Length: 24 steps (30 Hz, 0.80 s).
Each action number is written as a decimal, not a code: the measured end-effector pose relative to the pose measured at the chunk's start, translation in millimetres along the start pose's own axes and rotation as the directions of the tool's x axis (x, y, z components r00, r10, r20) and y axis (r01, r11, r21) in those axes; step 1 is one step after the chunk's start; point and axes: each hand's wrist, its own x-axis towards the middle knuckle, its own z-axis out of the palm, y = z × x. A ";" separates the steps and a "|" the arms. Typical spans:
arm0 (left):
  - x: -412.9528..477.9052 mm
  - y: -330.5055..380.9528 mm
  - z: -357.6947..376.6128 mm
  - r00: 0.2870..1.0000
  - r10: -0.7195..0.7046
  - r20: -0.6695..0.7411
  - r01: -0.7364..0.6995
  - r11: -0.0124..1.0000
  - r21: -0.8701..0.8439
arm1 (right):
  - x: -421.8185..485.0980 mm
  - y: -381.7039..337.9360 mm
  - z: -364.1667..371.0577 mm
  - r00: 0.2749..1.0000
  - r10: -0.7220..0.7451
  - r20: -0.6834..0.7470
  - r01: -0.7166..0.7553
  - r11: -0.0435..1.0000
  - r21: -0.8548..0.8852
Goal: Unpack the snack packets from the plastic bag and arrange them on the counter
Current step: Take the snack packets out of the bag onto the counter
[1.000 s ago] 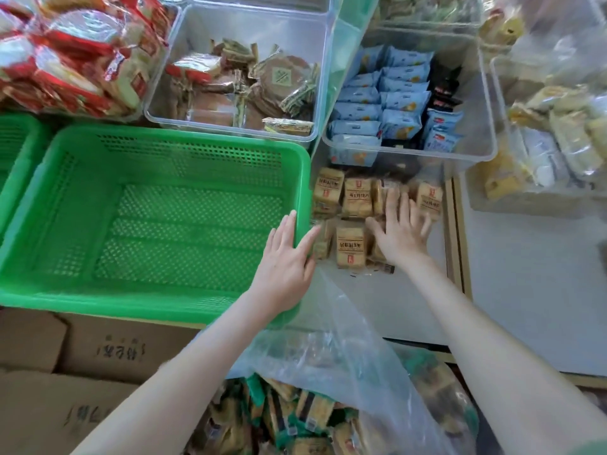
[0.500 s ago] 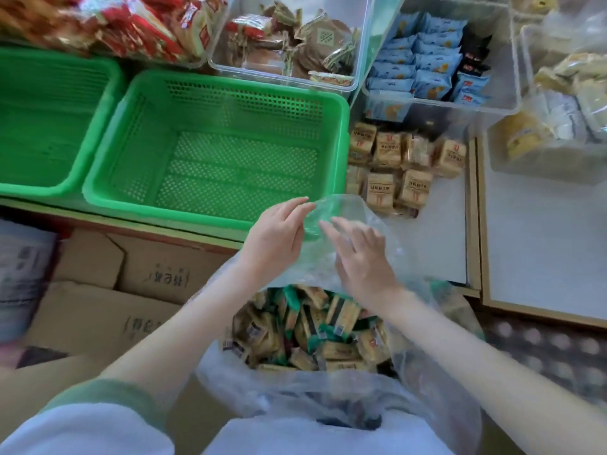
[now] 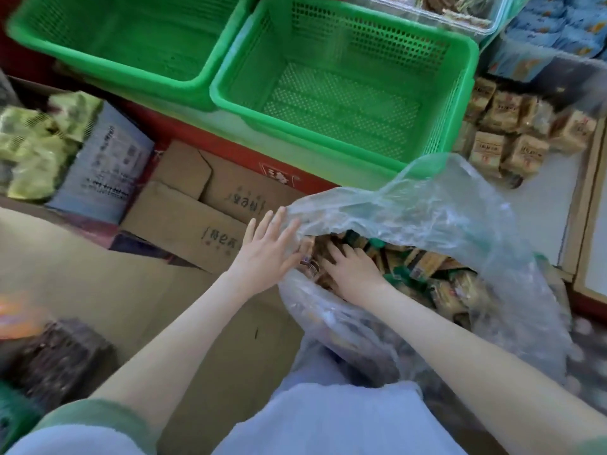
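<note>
Clear, crinkled plastic lies against the fingers of my left hand, which are straight and spread, pressing on the rim of the plastic bag at its mouth. My right hand is inside the bag, its fingers down among the snack packets. A raised flap of the bag covers the fingertips, so I cannot tell whether they are holding a packet.

The packets in the bag are brown and tan with green ends, heaped loosely just right of my right hand. Beyond the flap and to the right, tan packets of the same kind stand grouped on the white counter. Each has a label with dark characters, too blurred to read.

Straight ahead of both hands sits a green basket with perforated walls, and a second green basket stands beside it to the left. Past them on the right are blue packets.

Just left of my left hand lie cardboard boxes with printed characters that face away from me. I cannot read them. Farther left are yellow-green packs.
</note>
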 end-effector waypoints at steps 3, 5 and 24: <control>-2.0 8.5 1.9 0.998 0.013 -0.064 -0.014 1.000 -0.015 | 4.3 -11.9 0.2 0.999 0.019 -0.050 -0.021 0.999 -0.044; -1.0 12.2 1.8 0.996 0.023 -0.090 -0.026 0.999 -0.034 | 8.3 -18.6 1.3 0.994 0.034 -0.103 -0.040 0.998 -0.054; 26.6 29.2 -10.3 0.962 0.174 -0.209 -0.179 0.984 -0.004 | -11.5 -1.1 4.0 0.953 0.184 -0.241 -0.153 0.978 0.140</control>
